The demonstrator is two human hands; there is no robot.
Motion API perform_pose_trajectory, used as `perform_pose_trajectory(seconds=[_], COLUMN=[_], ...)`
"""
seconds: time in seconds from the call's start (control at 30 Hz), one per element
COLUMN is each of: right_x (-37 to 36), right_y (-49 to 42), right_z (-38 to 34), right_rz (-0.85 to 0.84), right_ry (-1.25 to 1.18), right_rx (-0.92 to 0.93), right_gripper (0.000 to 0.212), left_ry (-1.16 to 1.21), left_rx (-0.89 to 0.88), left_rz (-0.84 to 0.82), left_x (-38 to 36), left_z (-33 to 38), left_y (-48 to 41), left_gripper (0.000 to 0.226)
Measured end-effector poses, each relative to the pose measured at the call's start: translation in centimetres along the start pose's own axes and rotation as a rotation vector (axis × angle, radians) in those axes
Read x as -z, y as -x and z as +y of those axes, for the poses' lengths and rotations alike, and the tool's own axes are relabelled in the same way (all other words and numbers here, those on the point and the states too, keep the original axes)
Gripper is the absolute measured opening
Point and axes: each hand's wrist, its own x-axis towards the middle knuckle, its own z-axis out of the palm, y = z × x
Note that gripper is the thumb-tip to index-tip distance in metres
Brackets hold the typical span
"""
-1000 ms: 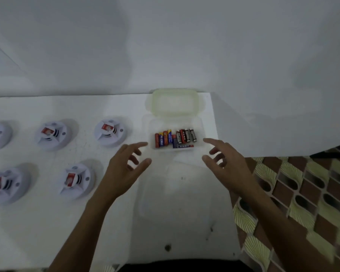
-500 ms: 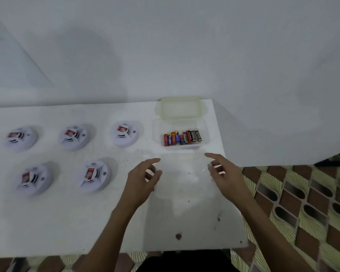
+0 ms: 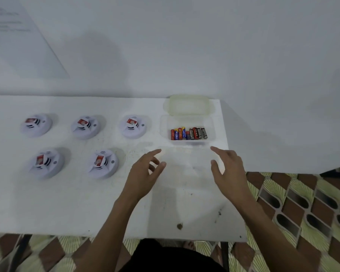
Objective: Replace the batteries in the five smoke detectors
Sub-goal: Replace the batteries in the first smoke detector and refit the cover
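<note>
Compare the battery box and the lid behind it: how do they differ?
The box is clear; the lid is tinted pale yellow-green. The box holds a row of batteries; the lid holds nothing. The box lies nearer the front of the table; the lid lies behind it, by the wall, and their edges seem to meet. Both are rounded rectangles of see-through plastic, lying flat at the table's right end.

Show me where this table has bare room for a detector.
Free: the front strip of the white table, between the five round white smoke detectors and its near edge, left of the left hand. Crowded: the far-right corner, with the clear plastic battery box.
</note>
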Motion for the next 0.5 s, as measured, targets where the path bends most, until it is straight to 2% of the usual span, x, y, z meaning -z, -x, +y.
perform_pose_trajectory(seconds=[0.1,0.23,0.3,0.37,0.5], right_x=[-1.0,-4.8,-7.4,-10.2,-15.5], right_y=[0.2,0.2,-0.1,-0.6,-1.3], right_z=[-3.2,-8.4,-10.9,-13.4,-17.3], right_rz=[0.074,-0.005,-0.074,-0.133,-0.275], right_ry=[0.098,0.022,-0.026,-0.094,-0.128], right_rx=[0.118,0.212,0.242,0.249,0.132], right_gripper=[0.035,0.029,0.028,0.029,0.031], left_ry=[-0.065,-0.271,-0.321,-0.367,-0.487], left_rx=[-0.069,-0.183,-0.141,-0.071,-0.05], left_rz=[0.122,0.248,0.178,0.029,-0.265], left_x=[2.9,8.8,11.8,14.4,17.1], left_z=[-1.4,-4.7,-6.6,-8.5,-11.2], left_y=[0.6,1.1,1.0,0.5,-1.2], left_gripper=[0.034,0.037,0.048,0.065,0.093])
